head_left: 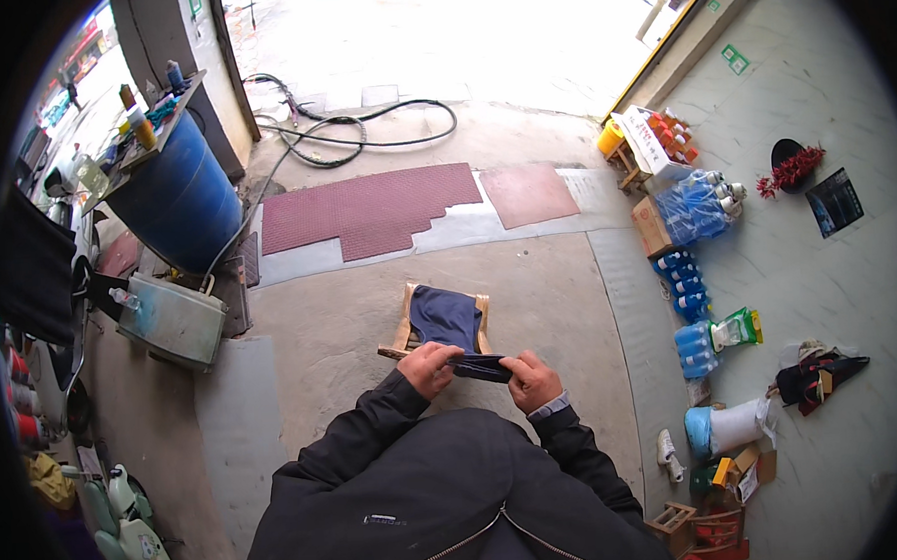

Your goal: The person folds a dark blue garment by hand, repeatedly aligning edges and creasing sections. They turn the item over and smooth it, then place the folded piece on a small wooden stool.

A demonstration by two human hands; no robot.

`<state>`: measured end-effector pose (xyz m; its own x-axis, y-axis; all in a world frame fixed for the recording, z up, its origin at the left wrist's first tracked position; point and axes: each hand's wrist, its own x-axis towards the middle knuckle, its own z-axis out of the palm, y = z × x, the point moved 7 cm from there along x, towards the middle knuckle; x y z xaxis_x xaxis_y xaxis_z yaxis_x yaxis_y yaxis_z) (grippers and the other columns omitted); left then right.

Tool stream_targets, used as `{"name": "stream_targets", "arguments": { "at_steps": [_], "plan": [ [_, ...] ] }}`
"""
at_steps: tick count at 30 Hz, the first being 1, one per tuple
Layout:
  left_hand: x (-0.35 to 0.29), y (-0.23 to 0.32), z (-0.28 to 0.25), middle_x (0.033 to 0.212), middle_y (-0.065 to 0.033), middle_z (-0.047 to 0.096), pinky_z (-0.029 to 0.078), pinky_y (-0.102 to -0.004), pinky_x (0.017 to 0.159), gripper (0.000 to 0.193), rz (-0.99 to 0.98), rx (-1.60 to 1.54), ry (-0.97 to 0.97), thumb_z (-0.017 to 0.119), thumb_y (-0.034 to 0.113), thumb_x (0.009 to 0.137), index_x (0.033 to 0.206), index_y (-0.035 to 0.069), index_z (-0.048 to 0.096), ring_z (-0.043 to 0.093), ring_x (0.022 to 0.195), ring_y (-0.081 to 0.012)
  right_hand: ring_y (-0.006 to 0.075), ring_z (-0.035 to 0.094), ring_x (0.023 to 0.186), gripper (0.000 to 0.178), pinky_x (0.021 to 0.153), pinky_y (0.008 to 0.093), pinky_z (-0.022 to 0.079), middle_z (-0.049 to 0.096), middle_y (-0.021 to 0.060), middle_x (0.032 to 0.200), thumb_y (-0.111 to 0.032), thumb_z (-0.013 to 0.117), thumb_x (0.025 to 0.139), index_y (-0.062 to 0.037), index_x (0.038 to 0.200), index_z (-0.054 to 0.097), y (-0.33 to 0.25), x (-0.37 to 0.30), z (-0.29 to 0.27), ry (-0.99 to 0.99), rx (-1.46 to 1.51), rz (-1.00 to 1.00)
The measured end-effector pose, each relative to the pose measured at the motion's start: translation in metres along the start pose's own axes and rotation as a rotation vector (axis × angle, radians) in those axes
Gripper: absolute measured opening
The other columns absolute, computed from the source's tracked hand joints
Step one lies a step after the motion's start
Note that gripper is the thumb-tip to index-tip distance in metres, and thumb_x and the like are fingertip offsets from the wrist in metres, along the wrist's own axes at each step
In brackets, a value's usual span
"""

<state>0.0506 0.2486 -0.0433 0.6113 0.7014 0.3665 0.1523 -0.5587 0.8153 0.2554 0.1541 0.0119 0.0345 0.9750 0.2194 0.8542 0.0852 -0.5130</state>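
Note:
Between both my hands is a dark, flat, oblong thing [480,369], held level in front of my chest; its kind is hard to make out. My left hand [428,370] pinches its left end between thumb and fingers. At the other end, my right hand [534,381] is closed on it, a light grey band at that wrist. Just beyond and below it, a small low stool [447,318] stands on the concrete floor, with a wooden frame and a dark blue cloth seat. The held thing hides the stool's near edge.
A blue barrel [180,197] with a littered board on top stands left, beside a grey-green tank [173,317]. A black hose [401,109] coils near the doorway. Red mats [366,214] cover the floor ahead. Bottle packs [688,209] and boxes line the right wall.

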Motion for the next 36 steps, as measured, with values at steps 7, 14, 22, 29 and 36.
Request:
{"name": "stream_targets", "arguments": {
  "at_steps": [7,14,22,29,36],
  "plan": [
    [0.010,-0.004,-0.013,0.108,-0.0133,0.067,0.058,-0.0398,0.082,0.034,0.065,-0.011,-0.057,0.067,-0.004,0.086,0.117,0.009,0.067,0.070,0.094,-0.0344,0.0356,0.069,0.080,0.020,0.068,0.0419,0.057,0.065,0.0113,0.094,0.000,0.067,0.086,-0.0075,0.104,0.072,-0.006,0.002,0.010,0.057,-0.014,0.066],
    [0.022,0.004,-0.008,0.106,-0.0111,0.068,0.058,-0.0386,0.080,0.030,0.072,0.015,-0.069,0.067,-0.004,0.084,0.111,0.010,0.068,0.070,0.093,-0.0317,0.0353,0.067,0.081,0.016,0.070,0.0424,0.056,0.064,0.0116,0.095,-0.009,0.077,0.085,-0.0053,0.099,0.070,-0.001,-0.008,0.003,0.031,-0.051,0.027],
    [0.032,0.021,0.017,0.108,-0.0110,0.069,0.059,-0.0374,0.082,0.037,0.081,0.137,-0.019,0.066,-0.005,0.086,0.118,0.013,0.074,0.071,0.095,-0.0298,0.0319,0.067,0.089,0.021,0.074,0.0417,0.056,0.064,0.0091,0.102,-0.014,0.082,0.081,-0.0063,0.087,0.063,0.024,-0.011,-0.020,0.022,-0.203,-0.163],
    [0.031,0.028,0.030,0.108,-0.0117,0.069,0.059,-0.0384,0.082,0.030,0.005,0.212,0.027,0.067,0.000,0.090,0.116,0.013,0.072,0.071,0.098,-0.0311,0.0327,0.069,0.089,0.021,0.074,0.0420,0.057,0.068,0.0109,0.102,-0.009,0.082,0.080,-0.0061,0.086,0.062,0.034,-0.015,-0.039,0.109,-0.061,-0.289],
    [0.029,0.031,0.045,0.103,-0.0112,0.069,0.059,-0.0403,0.079,0.029,0.010,0.263,0.008,0.069,0.003,0.087,0.113,0.016,0.072,0.071,0.093,-0.0318,0.0346,0.067,0.084,0.022,0.070,0.0444,0.055,0.066,0.0115,0.095,-0.008,0.079,0.080,-0.0057,0.085,0.059,0.045,-0.025,-0.039,0.105,-0.041,-0.305]
  ]
}}
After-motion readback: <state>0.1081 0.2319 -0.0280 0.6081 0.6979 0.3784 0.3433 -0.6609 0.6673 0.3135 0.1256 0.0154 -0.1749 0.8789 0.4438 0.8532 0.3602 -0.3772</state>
